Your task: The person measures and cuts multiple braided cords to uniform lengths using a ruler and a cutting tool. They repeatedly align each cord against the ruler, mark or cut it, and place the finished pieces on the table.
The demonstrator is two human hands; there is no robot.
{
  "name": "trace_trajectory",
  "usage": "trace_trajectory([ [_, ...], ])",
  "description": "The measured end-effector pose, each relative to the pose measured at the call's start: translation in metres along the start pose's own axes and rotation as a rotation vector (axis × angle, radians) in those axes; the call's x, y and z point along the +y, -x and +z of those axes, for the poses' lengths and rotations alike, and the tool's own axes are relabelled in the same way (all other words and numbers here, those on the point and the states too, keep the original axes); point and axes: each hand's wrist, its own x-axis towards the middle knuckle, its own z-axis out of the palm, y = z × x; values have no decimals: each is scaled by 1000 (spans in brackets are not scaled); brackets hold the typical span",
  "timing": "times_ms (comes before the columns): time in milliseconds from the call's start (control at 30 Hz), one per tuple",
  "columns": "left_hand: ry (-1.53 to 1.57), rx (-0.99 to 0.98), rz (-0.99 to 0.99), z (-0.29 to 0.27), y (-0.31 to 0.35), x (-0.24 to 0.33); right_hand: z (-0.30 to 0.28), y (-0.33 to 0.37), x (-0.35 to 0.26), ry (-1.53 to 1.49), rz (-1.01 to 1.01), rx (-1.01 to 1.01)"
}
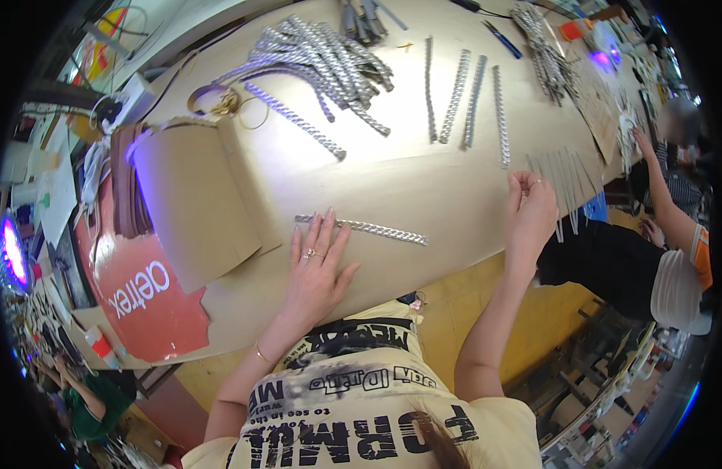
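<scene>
My left hand [318, 273] lies with fingers stretched out over the left part of a silver braided strap [388, 232], pressing it on the brown paper. The strap's right half shows uncovered. Off to the right, my right hand [531, 219] is closed with thumb and fingers together, beside several thin grey strips [568, 184] at the table edge. Whatever is between those fingertips is too small to make out. Just beyond that hand, a braided strap [501, 117] lies in a spaced row with other straps [455, 95].
A big pile of silver braided straps [318, 62] lies at the far left, with a single strap [297, 121] in front. A curled brown paper sheet [193, 199] stands left, near a red panel [154, 305]. Far right are a strip bundle [544, 55] and a blue-handled tool [503, 39]. Another person's arm [664, 187] reaches in.
</scene>
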Motion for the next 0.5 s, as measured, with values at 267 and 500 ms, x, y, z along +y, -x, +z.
trace_trajectory([
  [267, 214, 228, 54, -16, -11, 9, 7, -15, 9, 241, -12, 372],
  [500, 163, 228, 42, -23, -12, 5, 13, -53, 64, 231, 218, 56],
])
